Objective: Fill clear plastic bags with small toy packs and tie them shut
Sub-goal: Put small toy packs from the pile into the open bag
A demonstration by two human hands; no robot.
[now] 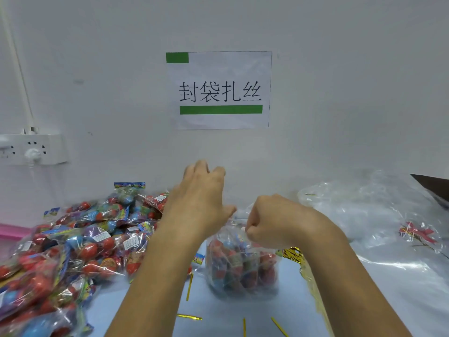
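Far left on the wall – a white power strip [31, 149] with one plug in it. Below it, a big loose pile of toy packs [73, 244] covers the left side of the bench [401, 300], red and blue toys in crinkly wrappers, lying every which way.

Gold twist ties [189, 287] are scattered on the bench near the front edge; the one by the left forearm stands nearly upright in the picture, others lie at slants.

Left hand [201, 198] is raised above the bag's neck, back of hand to the camera, fingers loosely curled. Thumb side sits just by the gathered plastic; whether it pinches anything – cannot tell.

Wall sign [220, 90] hangs centre, white paper with green bars and black characters.

Filled clear bag [240, 266] stands upright on the bench at centre, long axis vertical, neck pointing up, packed with toy packs. Right hand [269, 222] is a tight fist closed round the bunched neck at the top of the bag.

Just right of the bag, a bundle of gold ties [295, 255] lies on the bench. Further right, a heap of empty clear bags [364, 210], with one red toy pack [418, 233] lying on the plastic near the right edge.
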